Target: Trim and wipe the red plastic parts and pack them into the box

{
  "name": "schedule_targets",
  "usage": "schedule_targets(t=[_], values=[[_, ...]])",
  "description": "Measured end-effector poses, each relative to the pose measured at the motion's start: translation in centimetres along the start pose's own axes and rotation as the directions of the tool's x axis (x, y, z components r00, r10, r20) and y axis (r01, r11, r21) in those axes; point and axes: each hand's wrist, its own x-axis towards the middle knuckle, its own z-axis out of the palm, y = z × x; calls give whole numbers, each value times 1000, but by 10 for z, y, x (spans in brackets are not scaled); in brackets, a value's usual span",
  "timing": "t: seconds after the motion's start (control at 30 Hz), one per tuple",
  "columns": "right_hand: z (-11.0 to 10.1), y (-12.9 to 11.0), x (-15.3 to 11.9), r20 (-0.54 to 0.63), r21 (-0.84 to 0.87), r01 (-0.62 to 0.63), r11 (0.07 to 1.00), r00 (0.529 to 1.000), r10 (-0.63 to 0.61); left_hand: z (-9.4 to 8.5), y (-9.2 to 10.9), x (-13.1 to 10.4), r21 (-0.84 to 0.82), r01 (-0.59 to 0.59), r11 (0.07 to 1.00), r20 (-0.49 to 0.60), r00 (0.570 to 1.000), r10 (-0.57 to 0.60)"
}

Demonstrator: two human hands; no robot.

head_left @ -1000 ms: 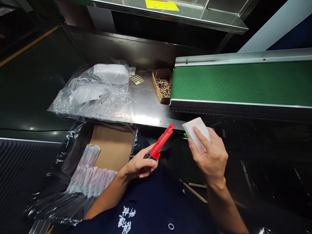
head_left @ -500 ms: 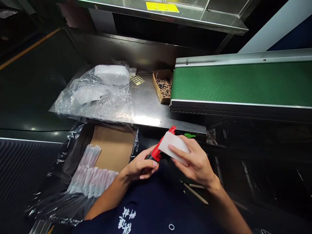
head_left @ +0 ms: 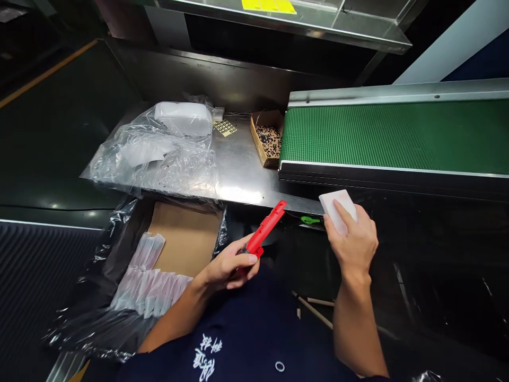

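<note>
My left hand (head_left: 234,265) is closed around the lower end of a long red plastic part (head_left: 267,227), whose free end tilts up to the right. Its dark lower end is mostly hidden by my fingers. Over to the right, my right hand (head_left: 353,239) grips a white rectangular pad (head_left: 338,208), perhaps foam or folded sheet, with one finger laid along its face. The pad is apart from the red part. Below my left arm, several wrapped pieces (head_left: 153,292) in translucent white sleeves lie in a box lined with black plastic (head_left: 107,254).
A green conveyor belt (head_left: 377,138) runs off to the right. Beside it stands a cardboard tray (head_left: 260,140) of small black pieces. A clear plastic bag (head_left: 159,164) with white sheets lies left on the metal table (head_left: 234,175). A green tool (head_left: 310,219) rests near the table edge.
My right hand has moved right with the white pad, away from the red part. The red part now shows along its length, still in my left hand.
</note>
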Motion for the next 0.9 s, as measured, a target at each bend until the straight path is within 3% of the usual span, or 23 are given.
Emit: schedule_targets(t=[0.2, 0.33, 0.43, 0.53, 0.7, 0.9], values=[[-4, -7, -16, 64, 260, -85, 962, 995, 70, -6, -10, 10, 81, -92, 993, -104, 990, 100], [-14, -16, -16, 27, 304, -66, 950, 998, 61, -7, -11, 12, 353, -90, 931, -222, 959, 177], [-25, -27, -14, 12, 388, -42, 921, 999, 40, -9, -9, 11, 689, -78, 720, -318, 861, 398], [-34, -41, -14, -48, 409, 28, 912, 999, -9, -9, -9, 12, 865, -64, 498, -277, 767, 579], [-33, -63, -13, -102, 345, 197, 918, 980, -172, -10, -14, 15, 974, -51, 221, -120, 710, 694], [-24, -73, -13, -91, 364, 222, 905, 975, -203, -12, -16, 13, 999, -32, -36, 48, 661, 749]])
